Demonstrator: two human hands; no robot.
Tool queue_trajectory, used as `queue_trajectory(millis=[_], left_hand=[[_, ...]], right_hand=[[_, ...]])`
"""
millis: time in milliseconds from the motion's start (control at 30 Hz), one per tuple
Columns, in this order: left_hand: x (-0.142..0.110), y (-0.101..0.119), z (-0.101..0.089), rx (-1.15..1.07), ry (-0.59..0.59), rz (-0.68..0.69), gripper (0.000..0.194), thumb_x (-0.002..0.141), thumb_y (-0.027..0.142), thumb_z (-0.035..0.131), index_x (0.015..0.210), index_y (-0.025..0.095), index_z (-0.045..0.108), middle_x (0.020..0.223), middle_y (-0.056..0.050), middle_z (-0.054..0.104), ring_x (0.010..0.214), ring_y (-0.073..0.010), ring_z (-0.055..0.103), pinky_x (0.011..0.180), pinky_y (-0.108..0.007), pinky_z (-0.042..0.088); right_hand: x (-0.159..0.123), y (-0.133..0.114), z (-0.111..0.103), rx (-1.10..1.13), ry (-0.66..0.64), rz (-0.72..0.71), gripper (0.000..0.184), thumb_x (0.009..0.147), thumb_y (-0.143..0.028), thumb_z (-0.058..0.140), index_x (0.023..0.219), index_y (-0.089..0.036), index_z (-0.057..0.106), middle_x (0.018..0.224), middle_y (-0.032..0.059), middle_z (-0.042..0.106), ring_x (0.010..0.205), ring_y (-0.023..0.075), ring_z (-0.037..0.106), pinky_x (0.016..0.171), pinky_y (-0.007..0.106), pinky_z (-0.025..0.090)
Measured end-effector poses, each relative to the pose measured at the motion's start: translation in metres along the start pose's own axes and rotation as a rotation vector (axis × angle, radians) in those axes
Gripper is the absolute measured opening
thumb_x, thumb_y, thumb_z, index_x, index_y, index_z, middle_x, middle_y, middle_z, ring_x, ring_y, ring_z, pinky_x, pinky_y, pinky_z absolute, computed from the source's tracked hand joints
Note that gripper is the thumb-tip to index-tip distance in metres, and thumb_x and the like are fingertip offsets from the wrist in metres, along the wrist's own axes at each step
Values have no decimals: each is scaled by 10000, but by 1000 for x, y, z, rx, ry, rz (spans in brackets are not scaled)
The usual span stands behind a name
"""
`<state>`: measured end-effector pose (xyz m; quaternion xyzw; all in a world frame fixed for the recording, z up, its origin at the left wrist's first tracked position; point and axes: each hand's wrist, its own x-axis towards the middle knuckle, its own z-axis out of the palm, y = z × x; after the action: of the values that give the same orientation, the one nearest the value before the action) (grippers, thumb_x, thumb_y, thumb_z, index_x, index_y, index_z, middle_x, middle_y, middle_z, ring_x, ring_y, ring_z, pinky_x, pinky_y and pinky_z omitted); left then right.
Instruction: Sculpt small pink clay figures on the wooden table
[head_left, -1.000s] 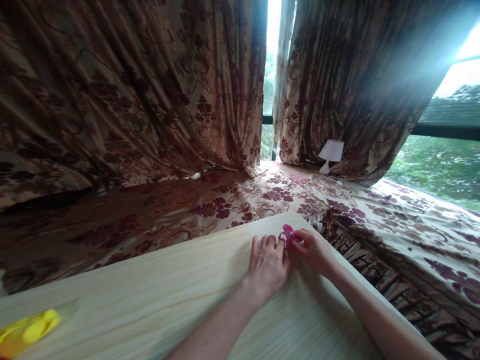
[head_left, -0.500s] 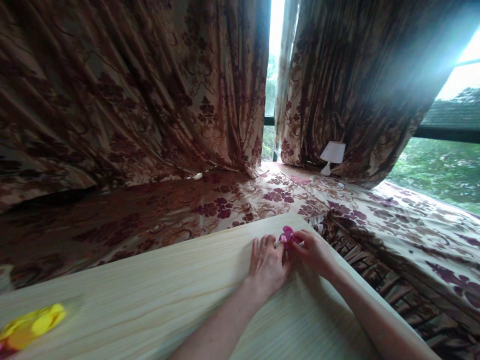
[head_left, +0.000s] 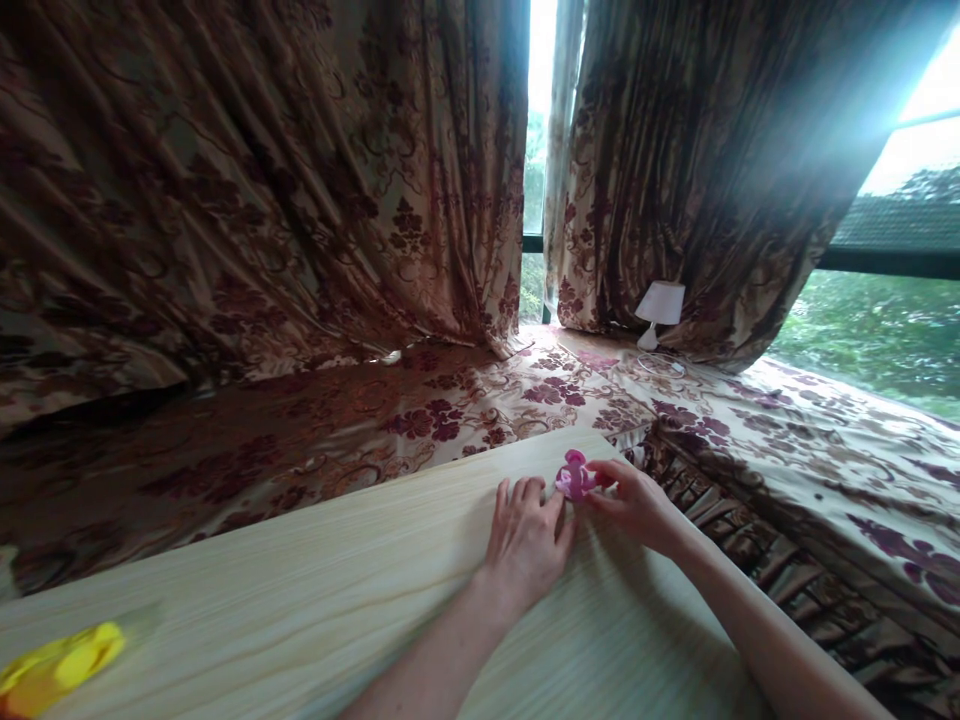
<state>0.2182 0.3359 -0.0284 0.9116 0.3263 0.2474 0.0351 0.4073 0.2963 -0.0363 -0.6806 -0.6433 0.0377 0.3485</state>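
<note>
A small, flat pink piece with rounded lobes point(head_left: 574, 477) is over the far right corner of the pale wooden table point(head_left: 300, 600); its exact kind I cannot make out. My right hand point(head_left: 630, 502) pinches its right edge between thumb and fingers. On the other side, my left hand point(head_left: 529, 535) rests palm down on the wood, fingers spread and thumb apart. Its index fingertip is at the piece's lower left edge, and whether it presses on it is hard to see.
A shiny yellow wrapped item point(head_left: 64, 665) lies at the table's lower left. Beyond the table, a ledge with floral cloth point(head_left: 555, 390) runs along the windows and carries a white lamp point(head_left: 661, 303). Patterned curtains point(head_left: 300, 180) hang behind.
My left hand has drawn slightly back and left from the pink piece, and its fingers have loosened. More of the piece's face now shows, while my right hand keeps its pinch.
</note>
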Motion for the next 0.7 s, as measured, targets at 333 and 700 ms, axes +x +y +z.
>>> queue_trajectory(millis=[333,700], left_hand=[[2,2,-2,-1,-20,38,265,852,352,423,1065,258,549,1019,-52,496,988,-216,446,965,-441,276],[2,5,-2,-10,-22,23,289,859,350,413,1105,261,536,1011,-51,494,984,-216,445,949,-421,287]], right_hand=[[2,-3,1,-18,8,14,165,775,-267,534,884,-202,640,742,11,619,655,141,539,606,237,405],[0,0,1,-19,45,-12,153,760,-244,551,880,-189,628,760,8,580,673,134,514,620,229,390]])
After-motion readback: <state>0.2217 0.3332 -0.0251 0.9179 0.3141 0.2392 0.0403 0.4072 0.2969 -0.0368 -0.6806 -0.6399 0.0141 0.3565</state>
